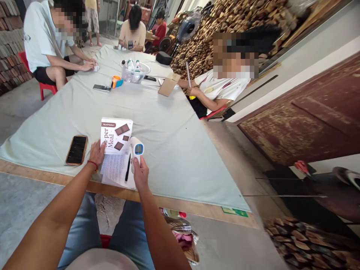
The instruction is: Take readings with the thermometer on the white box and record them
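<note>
My right hand (141,173) is wrapped round the handle of a white infrared thermometer (136,144), whose blue-framed screen faces me. A white box (123,129) printed "NutriMotion" and "Meal", with brown squares on it, stands or lies just left of the thermometer. My left hand (97,153) grips the box at its lower left edge; some of the fingers are hidden. Below the box lie printed sheets of paper (114,170) with a black pen (128,167) on them. A phone in an orange case (77,150) rests left of my left hand.
A cloth-covered table (180,150) stretches ahead. Farther along it are a phone (102,88), an orange-and-blue tape roll (116,81), a clear basin (135,73) with bottles and a cardboard piece (168,86). Other people sit around the table. A fan (188,28) stands by piled wood.
</note>
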Available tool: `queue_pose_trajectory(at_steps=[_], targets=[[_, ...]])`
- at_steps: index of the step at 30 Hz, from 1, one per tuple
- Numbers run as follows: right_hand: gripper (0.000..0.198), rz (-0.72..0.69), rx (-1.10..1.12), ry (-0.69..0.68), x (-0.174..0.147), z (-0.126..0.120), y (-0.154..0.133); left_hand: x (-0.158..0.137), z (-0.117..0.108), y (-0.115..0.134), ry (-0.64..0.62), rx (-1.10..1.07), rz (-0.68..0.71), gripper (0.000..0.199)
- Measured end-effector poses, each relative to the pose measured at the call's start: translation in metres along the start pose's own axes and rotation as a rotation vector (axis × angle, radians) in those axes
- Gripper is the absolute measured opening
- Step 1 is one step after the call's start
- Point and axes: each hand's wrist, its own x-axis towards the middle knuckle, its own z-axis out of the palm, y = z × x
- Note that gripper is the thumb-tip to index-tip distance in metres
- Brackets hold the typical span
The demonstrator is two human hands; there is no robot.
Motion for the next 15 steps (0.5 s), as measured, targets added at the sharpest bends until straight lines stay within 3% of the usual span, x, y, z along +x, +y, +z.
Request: queue_pose_trajectory(at_steps=[3, 6, 11, 15], targets=[[0.035, 0.106, 0.244, -0.094, 0.008, 0.025, -0.019, 0.0, 0.004, -0.003, 0.024, 0.019, -0.018, 0.051], [0.024, 0.166, 0.329, -0.142, 0.021, 0.04, -0.03, -0.003, 0.005, -0.004, 0.037, 0.031, -0.026, 0.049], [0.026, 0.278, 0.396, -0.182, 0.032, 0.048, -0.033, -0.005, 0.006, -0.006, 0.035, 0.04, -0.032, 0.044], [0.028, 0.265, 0.404, -0.23, 0.034, 0.049, -0.029, -0.005, 0.01, -0.009, 0.063, 0.046, -0.026, 0.046]])
